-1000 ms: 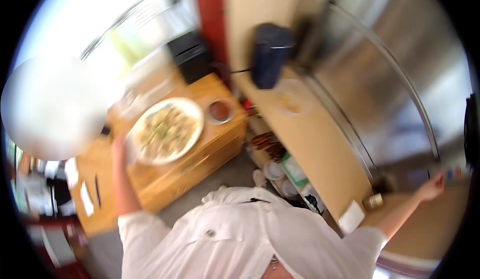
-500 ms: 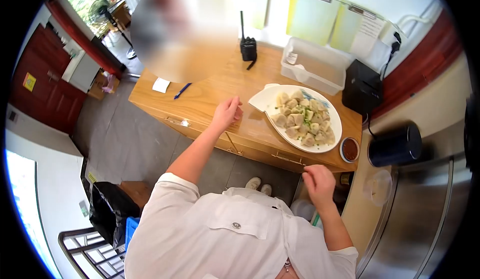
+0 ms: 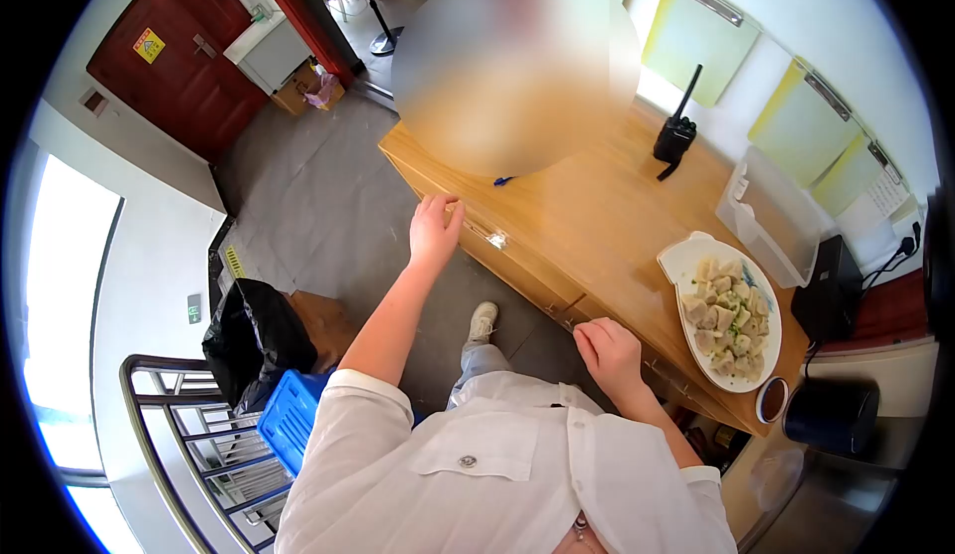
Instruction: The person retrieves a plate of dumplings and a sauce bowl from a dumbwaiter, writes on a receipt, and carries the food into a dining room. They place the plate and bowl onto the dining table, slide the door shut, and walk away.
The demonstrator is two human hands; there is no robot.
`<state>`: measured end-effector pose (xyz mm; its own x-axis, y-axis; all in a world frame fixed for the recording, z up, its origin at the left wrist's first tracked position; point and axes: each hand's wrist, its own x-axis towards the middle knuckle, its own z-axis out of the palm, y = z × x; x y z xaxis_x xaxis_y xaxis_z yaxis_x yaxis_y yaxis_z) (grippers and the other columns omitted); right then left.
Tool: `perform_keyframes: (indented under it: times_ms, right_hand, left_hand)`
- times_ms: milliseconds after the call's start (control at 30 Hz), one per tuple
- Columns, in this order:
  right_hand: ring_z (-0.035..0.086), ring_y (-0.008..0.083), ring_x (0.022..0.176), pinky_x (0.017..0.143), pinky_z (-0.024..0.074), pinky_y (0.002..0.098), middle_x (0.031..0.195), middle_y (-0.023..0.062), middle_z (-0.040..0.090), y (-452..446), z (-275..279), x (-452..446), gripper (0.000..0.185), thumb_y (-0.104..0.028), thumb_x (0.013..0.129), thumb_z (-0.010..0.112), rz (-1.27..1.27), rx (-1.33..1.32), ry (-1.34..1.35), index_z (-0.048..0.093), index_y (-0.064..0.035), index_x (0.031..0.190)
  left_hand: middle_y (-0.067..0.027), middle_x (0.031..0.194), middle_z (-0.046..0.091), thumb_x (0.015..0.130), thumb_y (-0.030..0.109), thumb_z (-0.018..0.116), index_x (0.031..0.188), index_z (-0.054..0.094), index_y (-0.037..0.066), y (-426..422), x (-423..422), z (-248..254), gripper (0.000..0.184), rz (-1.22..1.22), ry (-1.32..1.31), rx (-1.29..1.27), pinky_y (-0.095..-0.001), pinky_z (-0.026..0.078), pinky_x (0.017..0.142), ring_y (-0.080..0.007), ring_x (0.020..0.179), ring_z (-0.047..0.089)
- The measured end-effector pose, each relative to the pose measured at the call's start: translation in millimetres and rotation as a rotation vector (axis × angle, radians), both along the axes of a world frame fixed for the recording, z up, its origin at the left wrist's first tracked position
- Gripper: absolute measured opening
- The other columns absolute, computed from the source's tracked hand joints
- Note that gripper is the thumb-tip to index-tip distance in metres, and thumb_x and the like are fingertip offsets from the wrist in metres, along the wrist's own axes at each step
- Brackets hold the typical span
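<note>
My left hand (image 3: 436, 234) hangs in front of the wooden counter (image 3: 587, 226), near its front edge and a drawer handle (image 3: 497, 241). Its fingers are loosely bent and a little apart, with nothing visible in them. My right hand (image 3: 609, 357) is close to the counter's front, its fingers gently curled and the thumb apart; no held object shows. To its right, a white plate (image 3: 693, 347) of dumplings (image 3: 729, 315) with green bits on top lies on the counter. Beside the plate sits a small bowl of dark red sauce (image 3: 772, 399).
A walkie-talkie (image 3: 676, 138), a clear plastic bin (image 3: 766, 221), a black box (image 3: 828, 285) and a blue pen (image 3: 504, 181) are on the counter. A black-bagged bin (image 3: 254, 345), blue crate (image 3: 290, 420) and metal rack (image 3: 189, 435) stand at left. Grey floor (image 3: 298, 191) runs toward a red door (image 3: 184, 52).
My view and body have turned left, so the counter and plate now sit further right. One foot has stepped forward. My left hand has moved from above the counter to its front edge.
</note>
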<state>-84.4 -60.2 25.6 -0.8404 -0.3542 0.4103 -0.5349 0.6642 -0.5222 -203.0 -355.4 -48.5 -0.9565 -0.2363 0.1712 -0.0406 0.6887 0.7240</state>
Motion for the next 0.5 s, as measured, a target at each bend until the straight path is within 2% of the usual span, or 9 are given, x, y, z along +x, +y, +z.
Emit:
perform_keyframes:
  times_ms: [33, 67, 133, 167, 233, 300, 400, 500]
  right_hand:
    - [0.057, 0.0244, 0.062, 0.054, 0.0463, 0.0331, 0.071, 0.0070, 0.057, -11.8, -1.4, -16.7, 0.007, -0.008, 0.075, 0.066, -0.007, 0.033, 0.035, 0.060, -0.0054, 0.077]
    - [0.058, 0.0261, 0.064, 0.056, 0.0468, 0.0345, 0.075, 0.0085, 0.058, -23.3, -4.1, -39.2, 0.009, -0.008, 0.075, 0.065, -0.003, 0.083, 0.061, 0.060, -0.0049, 0.082]
    - [0.058, 0.0274, 0.070, 0.061, 0.0470, 0.0361, 0.084, 0.0101, 0.058, -49.0, -15.9, -83.9, 0.014, -0.008, 0.076, 0.065, -0.086, 0.209, 0.120, 0.060, -0.0052, 0.088]
    - [0.057, 0.0273, 0.074, 0.063, 0.0467, 0.0364, 0.088, 0.0106, 0.057, -62.4, -23.1, -114.3, 0.017, -0.007, 0.076, 0.063, -0.131, 0.268, 0.169, 0.059, -0.0059, 0.093]
    - [0.056, 0.0261, 0.080, 0.067, 0.0462, 0.0360, 0.095, 0.0105, 0.056, -87.0, -32.0, -169.6, 0.024, -0.007, 0.076, 0.058, -0.218, 0.414, 0.180, 0.057, -0.0066, 0.100]
    - [0.056, 0.0249, 0.082, 0.068, 0.0459, 0.0353, 0.097, 0.0101, 0.056, -107.2, -38.6, -213.2, 0.027, -0.006, 0.076, 0.056, -0.284, 0.509, 0.140, 0.056, -0.0066, 0.103]
    - [0.055, 0.0236, 0.082, 0.069, 0.0456, 0.0332, 0.096, 0.0096, 0.055, -123.8, -49.3, -247.6, 0.031, -0.006, 0.075, 0.053, -0.208, 0.699, 0.107, 0.054, -0.0060, 0.106]
    - [0.055, 0.0217, 0.081, 0.070, 0.0453, 0.0321, 0.094, 0.0084, 0.054, -127.6, -60.4, -261.7, 0.024, -0.007, 0.075, 0.054, -0.156, 0.836, 0.027, 0.054, -0.0067, 0.099]
  left_hand:
    - [-0.0088, 0.103, 0.058, 0.083, 0.022, 0.059, 0.101, 0.060, 0.006, -10.6, -14.4, -3.5, 0.024, -0.035, 0.094, -0.150, -0.0360, 0.044, 0.082, -0.0253, 0.096, 0.055]
    - [-0.0088, 0.103, 0.058, 0.083, 0.022, 0.059, 0.101, 0.060, 0.006, -21.2, -30.2, -7.8, 0.024, -0.039, 0.096, -0.142, -0.0360, 0.044, 0.082, -0.0253, 0.096, 0.055]
    - [-0.0105, 0.117, 0.052, 0.083, 0.024, 0.059, 0.110, 0.057, 0.010, -41.7, -66.6, -15.1, 0.031, -0.117, 0.080, -0.203, -0.0427, 0.036, 0.093, -0.0296, 0.110, 0.047]
    - [-0.0105, 0.117, 0.052, 0.083, 0.024, 0.059, 0.110, 0.057, 0.010, -55.0, -85.9, -20.6, 0.031, -0.139, 0.080, -0.192, -0.0427, 0.036, 0.093, -0.0296, 0.110, 0.047]
    - [-0.0109, 0.127, 0.045, 0.084, 0.029, 0.058, 0.119, 0.053, 0.013, -74.1, -114.8, -36.3, 0.039, -0.308, 0.122, -0.307, -0.0464, 0.031, 0.099, -0.0312, 0.119, 0.041]
    - [-0.0109, 0.130, 0.043, 0.084, 0.032, 0.057, 0.121, 0.051, 0.015, -91.3, -136.5, -43.5, 0.042, -0.442, 0.114, -0.339, -0.0468, 0.029, 0.101, -0.0320, 0.121, 0.038]
    - [-0.0107, 0.133, 0.041, 0.084, 0.036, 0.057, 0.124, 0.050, 0.017, -104.9, -151.7, -48.9, 0.045, -0.621, 0.121, -0.392, -0.0475, 0.025, 0.104, -0.0333, 0.124, 0.035]
    - [-0.0103, 0.131, 0.042, 0.083, 0.036, 0.058, 0.123, 0.051, 0.015, -110.9, -160.8, -47.5, 0.045, -0.708, 0.160, -0.379, -0.0483, 0.025, 0.104, -0.0335, 0.123, 0.036]
